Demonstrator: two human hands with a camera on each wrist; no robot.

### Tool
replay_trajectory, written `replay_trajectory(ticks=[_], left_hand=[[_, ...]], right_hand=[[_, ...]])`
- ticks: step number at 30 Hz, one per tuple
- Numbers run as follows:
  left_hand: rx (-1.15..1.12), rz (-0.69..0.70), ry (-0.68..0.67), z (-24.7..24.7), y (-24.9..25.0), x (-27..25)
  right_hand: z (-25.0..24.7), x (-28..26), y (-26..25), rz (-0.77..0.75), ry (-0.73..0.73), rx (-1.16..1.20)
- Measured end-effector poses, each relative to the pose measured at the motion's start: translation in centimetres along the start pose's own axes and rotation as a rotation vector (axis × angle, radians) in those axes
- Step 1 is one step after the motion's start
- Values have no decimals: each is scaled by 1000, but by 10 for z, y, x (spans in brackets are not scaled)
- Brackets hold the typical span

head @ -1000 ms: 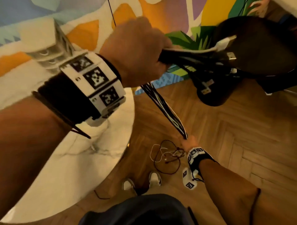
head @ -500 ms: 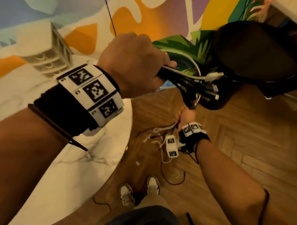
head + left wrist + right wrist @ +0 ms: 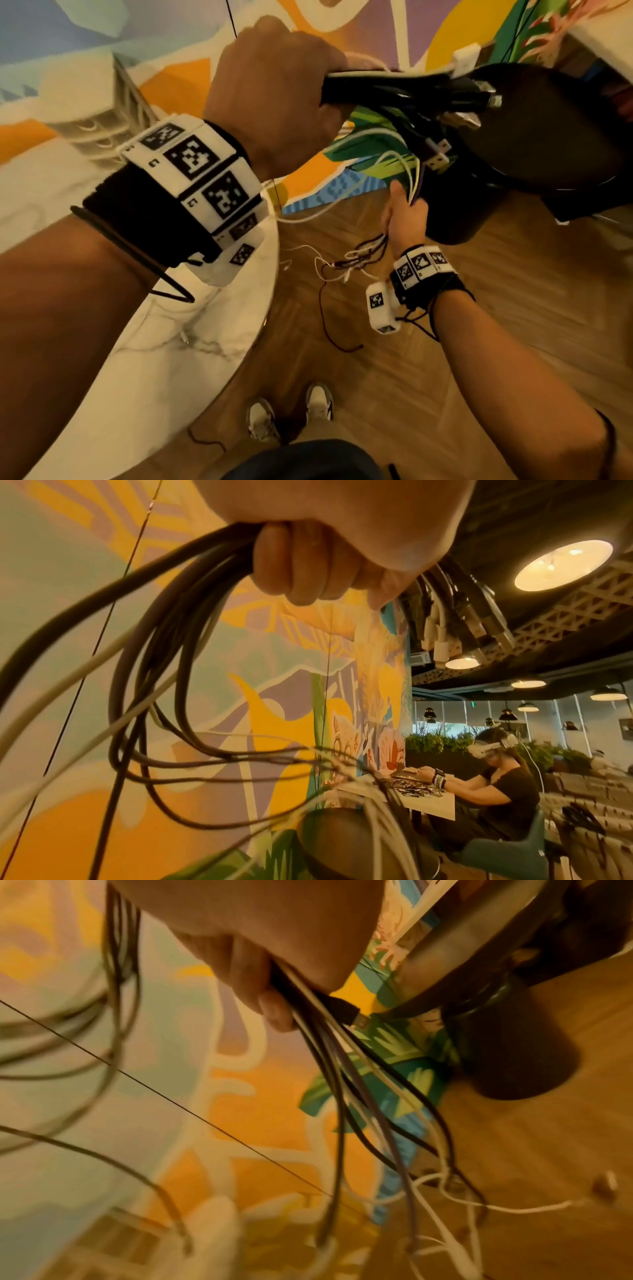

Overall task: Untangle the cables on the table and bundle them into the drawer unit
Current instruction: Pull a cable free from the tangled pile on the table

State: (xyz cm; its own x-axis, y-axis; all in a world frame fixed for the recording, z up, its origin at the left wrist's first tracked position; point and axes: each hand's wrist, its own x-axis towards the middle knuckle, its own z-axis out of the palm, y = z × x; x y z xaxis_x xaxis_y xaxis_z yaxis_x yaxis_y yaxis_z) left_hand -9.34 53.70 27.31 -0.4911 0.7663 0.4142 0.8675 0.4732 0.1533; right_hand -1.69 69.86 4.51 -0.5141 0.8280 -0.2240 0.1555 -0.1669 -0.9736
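High in the head view, my left hand (image 3: 281, 102) grips a thick bundle of black and white cables (image 3: 387, 92); their plug ends (image 3: 476, 99) stick out to the right. Below it my right hand (image 3: 406, 219) holds the same cables lower down, and their loose tails (image 3: 346, 267) dangle over the floor. In the left wrist view the fingers (image 3: 301, 566) curl round the cables (image 3: 164, 647), with the plugs (image 3: 455, 615) beyond. The right wrist view has fingers (image 3: 260, 988) clamped on several strands (image 3: 342, 1083). The clear drawer unit (image 3: 92, 113) stands on the marble table (image 3: 171, 377).
A black round stool (image 3: 541, 137) stands close to the right of both hands. A painted wall lies behind, wooden floor (image 3: 479, 342) below, and my shoes (image 3: 291, 411) beside the table's edge. Another person (image 3: 496, 785) sits at a far table.
My right hand has risen from near the floor up towards my left hand, sliding along the cables. The stretched strands now hang in slack loops between the hands.
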Motion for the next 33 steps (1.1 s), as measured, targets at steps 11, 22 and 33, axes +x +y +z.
replay_trajectory(ticks=[11,22,33], left_hand=[[-1216,-735,-88,110,39,-41],[-1002,-667,-705,204,74,-111],[-708,-254,-645,168,44,-142]], right_hand=[[-72,-38,95,249,-473,-975],[-73,-80,4,174,-650,225],[-29,-102,-2,238,-598,138]])
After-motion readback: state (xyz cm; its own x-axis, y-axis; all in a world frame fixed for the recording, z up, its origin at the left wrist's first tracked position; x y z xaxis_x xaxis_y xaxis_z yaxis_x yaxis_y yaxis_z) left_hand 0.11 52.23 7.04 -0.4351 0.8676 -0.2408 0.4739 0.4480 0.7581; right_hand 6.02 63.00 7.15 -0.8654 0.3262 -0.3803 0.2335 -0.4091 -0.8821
